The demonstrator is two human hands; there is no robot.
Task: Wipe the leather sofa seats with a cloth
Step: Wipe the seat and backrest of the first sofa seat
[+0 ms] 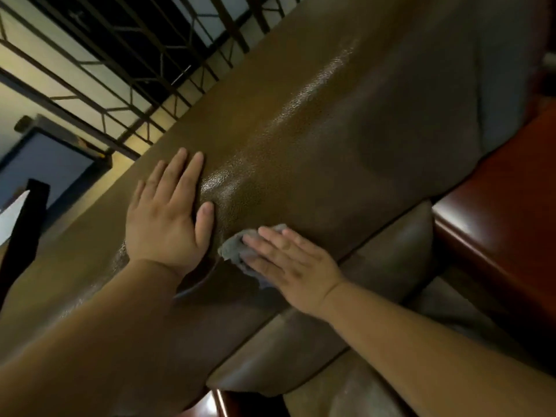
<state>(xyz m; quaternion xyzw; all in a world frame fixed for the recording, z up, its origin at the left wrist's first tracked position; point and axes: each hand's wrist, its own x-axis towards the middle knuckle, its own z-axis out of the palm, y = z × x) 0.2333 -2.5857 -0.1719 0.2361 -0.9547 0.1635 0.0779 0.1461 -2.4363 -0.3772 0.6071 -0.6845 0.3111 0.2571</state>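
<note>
Leather sofa, wiping in progress; grey cloth under the right hand.

Item: brown leather sofa, backrest and seat cushions in view, camera tilted. Right hand lies flat, fingers straight and together, pressing a small grey cloth onto the lower backrest, just above the crease where it meets the seat cushions. Left hand is spread flat on the backrest just beside the cloth, holding nothing, apparently bracing. Progress, as a judgement: work is on the backrest; the seat cushions below look dull and faintly dusty, so the seats proper appear not yet wiped. No clear wiped track is discernible. Adjacent: polished red-brown wooden armrest at right; metal window grille behind.
</note>
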